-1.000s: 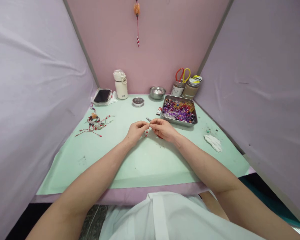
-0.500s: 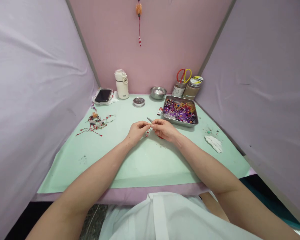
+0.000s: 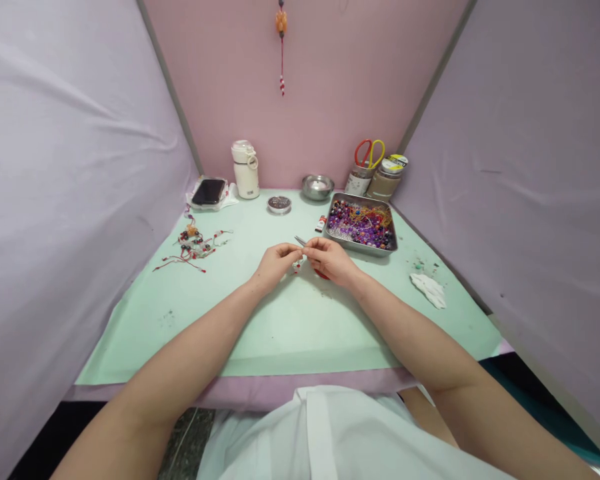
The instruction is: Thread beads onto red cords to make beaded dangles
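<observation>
Over the middle of the table, my left hand (image 3: 276, 265) and my right hand (image 3: 331, 259) meet at the fingertips. My right hand is closed around a small pair of scissors (image 3: 301, 241); its metal tips point up and left past the fingers, and a bit of red handle shows under the palm. The thumb and fingers of my left hand are pinched together. Just below them hangs a short beaded string (image 3: 297, 267) with red and clear beads. Its upper end is hidden by the fingers.
A metal tray of purple beads (image 3: 387, 251) lies beyond my right hand. Finished-looking beaded cords (image 3: 195, 247) lie at left. Behind stand a white bottle (image 3: 247, 175), a round container (image 3: 279, 205), a steel bowl (image 3: 317, 189) and jars (image 3: 384, 183). A white cloth (image 3: 429, 290) lies right.
The whole view has shifted very slightly. Both hands stay together in the same pose, with the scissors and beaded string still between them.
</observation>
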`<state>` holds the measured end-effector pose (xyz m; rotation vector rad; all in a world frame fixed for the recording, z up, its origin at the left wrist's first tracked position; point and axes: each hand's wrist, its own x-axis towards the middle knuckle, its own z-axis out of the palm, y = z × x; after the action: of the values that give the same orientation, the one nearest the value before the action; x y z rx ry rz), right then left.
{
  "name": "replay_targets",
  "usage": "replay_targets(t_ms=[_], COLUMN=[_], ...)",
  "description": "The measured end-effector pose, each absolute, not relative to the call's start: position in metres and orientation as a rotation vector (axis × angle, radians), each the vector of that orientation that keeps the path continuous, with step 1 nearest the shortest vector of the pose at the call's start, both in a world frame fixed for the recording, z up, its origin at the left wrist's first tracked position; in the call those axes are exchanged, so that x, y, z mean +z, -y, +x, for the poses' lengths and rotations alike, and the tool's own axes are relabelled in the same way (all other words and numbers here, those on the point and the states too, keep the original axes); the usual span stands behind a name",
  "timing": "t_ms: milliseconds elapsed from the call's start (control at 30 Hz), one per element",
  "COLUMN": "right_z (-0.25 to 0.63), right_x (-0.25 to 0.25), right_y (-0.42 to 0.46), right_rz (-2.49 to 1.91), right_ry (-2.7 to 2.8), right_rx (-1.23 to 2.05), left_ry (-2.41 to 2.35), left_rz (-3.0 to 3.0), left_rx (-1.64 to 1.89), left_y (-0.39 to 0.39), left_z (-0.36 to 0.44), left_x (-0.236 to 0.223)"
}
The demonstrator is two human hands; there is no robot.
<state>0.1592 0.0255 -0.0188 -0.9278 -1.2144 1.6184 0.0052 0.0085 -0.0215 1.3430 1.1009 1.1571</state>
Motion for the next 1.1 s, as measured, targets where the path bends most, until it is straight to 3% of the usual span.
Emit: replay_targets(t_ms=[200,533,1100], right_z=[0.1564,0.1548,0.1530], right_x=[-0.0202,-0.0164,-0.0250], right_y=[-0.0227,-0.0171,-0.0217], right_rz=[-1.040,-1.037,-0.951], right_ry=[1.393,1.541,1.370], right_rx=[1.419,1.342,1.456], left_ry=[-1.044,-1.172,-1.083], left_rz=[1.078,1.264,1.094], left_rx=[1.112,1.093,1.171], left_y=[-0.0136,-0.0116,-0.0075], left_z=[0.0055,0.0044,0.0106], left_x=[-0.0231,-0.0256,-0.0236])
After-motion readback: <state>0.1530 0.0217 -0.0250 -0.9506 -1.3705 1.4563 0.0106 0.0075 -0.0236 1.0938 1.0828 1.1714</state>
